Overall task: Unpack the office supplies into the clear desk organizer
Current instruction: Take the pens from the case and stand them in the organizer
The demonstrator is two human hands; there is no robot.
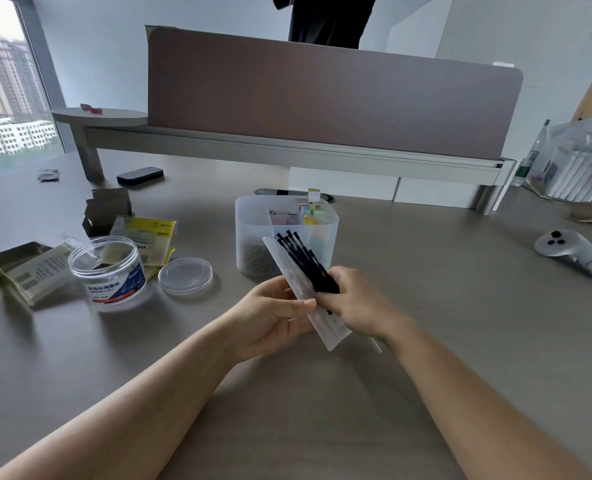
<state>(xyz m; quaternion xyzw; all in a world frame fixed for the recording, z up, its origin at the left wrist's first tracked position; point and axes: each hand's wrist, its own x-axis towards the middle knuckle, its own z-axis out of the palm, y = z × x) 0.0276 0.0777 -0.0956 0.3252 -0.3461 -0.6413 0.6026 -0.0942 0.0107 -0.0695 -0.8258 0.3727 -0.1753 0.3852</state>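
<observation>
- Both forearms reach in from the bottom edge, bare, and meet over the grey desk [426, 306].
- Left hand [270, 318] is half curled around a flat, translucent pen box [317, 311]; its thumb lies across the box's face and the fingers are tucked behind it.
- Right hand [355, 304] is closed around the lower ends of a bundle of black pens [303, 259] — fingers wrapped over them, knuckles toward the camera.
- Pens lie along the box, their long axis running from the hands up and to the left; the free ends fan out slightly and point toward the organizer [285, 237].
- Box tilts the same way, upper end away from the camera, lower end down toward the right wrist.
- Organizer stands on the desk just behind the pens, clear and split into compartments: the large left one holds a dark heap of small clips, the back ones hold pastel sticky notes and some coloured items too small to make out.
- Left of it stands an open clear jar [109, 273] with a blue label — its lid [185, 280] lies flat beside it.
- Behind the jar lie yellow packets [147, 233] and opened cardboard packaging [105, 211].
- At the right edge rests a white controller [573, 254].
</observation>
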